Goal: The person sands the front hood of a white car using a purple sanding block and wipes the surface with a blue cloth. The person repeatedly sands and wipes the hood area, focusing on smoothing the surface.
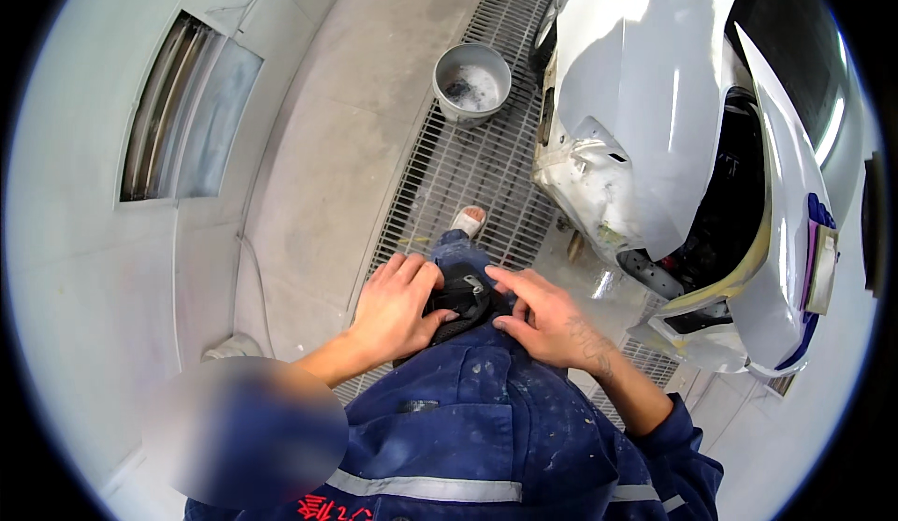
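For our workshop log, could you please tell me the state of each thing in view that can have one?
Black pouch-like fabric item with silver pull: between the hands; open or shut unclear.
Bare left hand: fingers bent, at the black item.
Bare right hand: thumb and forefinger apart.
Round grey plastic bucket: upright, uncovered, whitish foam inside.
White-and-grey glossy car panel: patchy finish.
Dark-blue fabric workwear: pale-speckled.

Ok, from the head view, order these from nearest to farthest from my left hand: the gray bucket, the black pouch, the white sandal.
From your left hand:
1. Black pouch: just to its right, at your front.
2. White sandal: on your foot, below.
3. Gray bucket: farther ahead, on the floor grating.
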`<action>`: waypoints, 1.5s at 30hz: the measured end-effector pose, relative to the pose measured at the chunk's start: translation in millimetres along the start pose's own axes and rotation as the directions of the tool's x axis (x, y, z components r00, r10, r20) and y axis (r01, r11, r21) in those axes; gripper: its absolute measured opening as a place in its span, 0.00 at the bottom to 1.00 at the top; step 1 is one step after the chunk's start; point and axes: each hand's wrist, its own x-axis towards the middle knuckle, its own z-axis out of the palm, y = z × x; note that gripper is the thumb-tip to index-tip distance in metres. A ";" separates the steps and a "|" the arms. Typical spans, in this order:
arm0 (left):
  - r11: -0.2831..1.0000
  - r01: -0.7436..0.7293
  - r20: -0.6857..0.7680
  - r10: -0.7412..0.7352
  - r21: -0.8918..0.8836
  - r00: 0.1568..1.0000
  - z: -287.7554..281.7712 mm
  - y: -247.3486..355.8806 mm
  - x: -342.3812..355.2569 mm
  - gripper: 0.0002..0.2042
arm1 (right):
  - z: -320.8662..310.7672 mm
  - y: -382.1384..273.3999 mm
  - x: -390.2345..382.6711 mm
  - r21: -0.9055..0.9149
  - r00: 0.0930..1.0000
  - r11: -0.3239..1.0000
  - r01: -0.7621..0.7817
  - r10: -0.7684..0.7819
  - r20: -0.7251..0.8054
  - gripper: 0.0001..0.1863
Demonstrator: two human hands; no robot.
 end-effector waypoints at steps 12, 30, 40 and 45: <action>0.952 -0.294 0.014 0.297 -0.089 0.955 -6.1 5.6 0.9 0.14 | 13.7 17.6 -1.1 -0.398 0.851 0.780 0.482 -0.524 0.004 0.18; 0.954 -0.023 0.128 0.064 -0.300 0.990 11.1 17.9 10.8 0.07 | 9.4 25.8 -16.1 -0.390 0.832 0.776 0.495 -0.553 -0.043 0.12; 0.962 -0.132 0.059 0.151 -0.239 0.987 -7.1 3.9 -8.2 0.12 | 7.9 25.2 -11.6 -0.029 0.936 0.950 0.311 -0.311 -0.167 0.14; 0.987 0.080 0.106 -0.065 -0.143 0.992 -0.8 11.4 1.9 0.24 | -1.7 24.6 -2.9 -0.010 0.965 0.977 0.213 -0.212 -0.152 0.14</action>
